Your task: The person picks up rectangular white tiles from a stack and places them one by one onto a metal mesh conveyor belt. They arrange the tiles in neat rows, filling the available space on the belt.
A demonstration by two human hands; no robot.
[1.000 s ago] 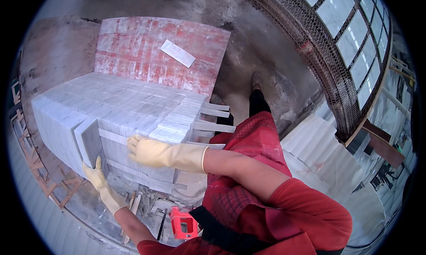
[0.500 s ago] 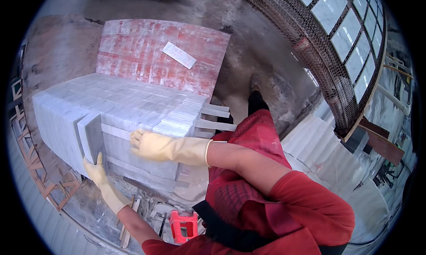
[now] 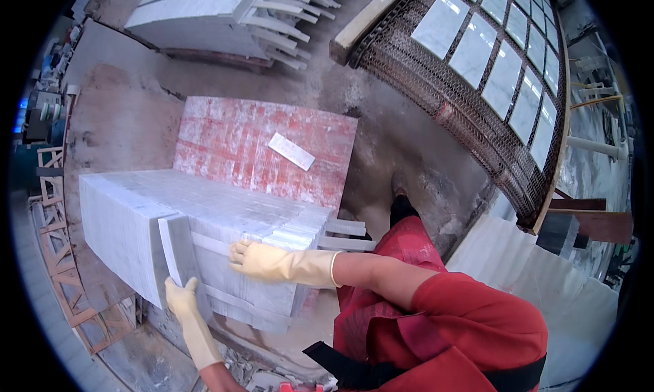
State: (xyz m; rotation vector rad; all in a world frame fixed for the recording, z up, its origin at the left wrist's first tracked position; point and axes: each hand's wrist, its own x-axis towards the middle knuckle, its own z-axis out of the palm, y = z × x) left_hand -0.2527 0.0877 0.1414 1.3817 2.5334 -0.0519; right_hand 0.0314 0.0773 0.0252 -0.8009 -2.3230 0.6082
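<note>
L hand (image 3: 182, 298) grips marble tile (image 3: 178, 247) by btm edge, at tile stack's (image 3: 235, 200) front edge; R hand (image 3: 257, 259) curled, can't tell if gripping; tile prob. heavy, stiff, chip-prone: hold opp. edges.

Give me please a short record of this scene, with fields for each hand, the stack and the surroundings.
Left hand: gloved, gripping the lower end of a separate slab
Right hand: gloved, fingers curled, at the stack's near side; grip unclear
Stack: pale slabs; flat strips stick out at right
Beyond the stack: white-stained red board bearing a small pale piece
Upper right: mesh belt carrying glossy tiles
</note>
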